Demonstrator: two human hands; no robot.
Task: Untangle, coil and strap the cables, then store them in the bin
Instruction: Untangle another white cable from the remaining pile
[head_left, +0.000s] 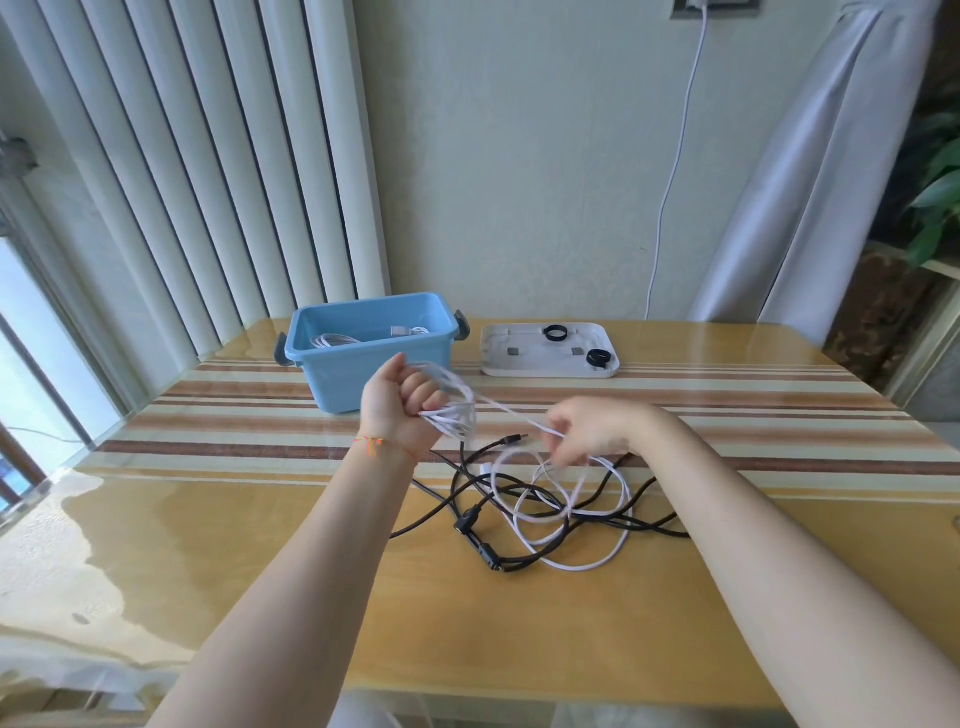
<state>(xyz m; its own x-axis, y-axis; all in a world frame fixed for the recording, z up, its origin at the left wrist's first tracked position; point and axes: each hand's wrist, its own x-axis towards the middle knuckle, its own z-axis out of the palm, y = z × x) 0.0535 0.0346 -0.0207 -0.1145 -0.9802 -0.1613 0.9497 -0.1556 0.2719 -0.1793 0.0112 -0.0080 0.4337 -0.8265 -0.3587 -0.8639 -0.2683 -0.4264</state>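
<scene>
- Head view: left hand (402, 410) grips a bunch of white-cable (540, 512) loops, raised over the table (260, 545); right hand (592, 434) pinches the running strand just beside it.
- Judgement: coil best kept even, drawing slack gently so the white loops slip clear of the black cable (470, 525) they cross.
- The loose tangle lies below and near both hands.
- Bin (332, 364) stands behind the left hand; straps (555, 332) sit on the tray (493, 364), beyond the right.

one bin (363, 343), one tray (550, 366), two straps (554, 332).
</scene>
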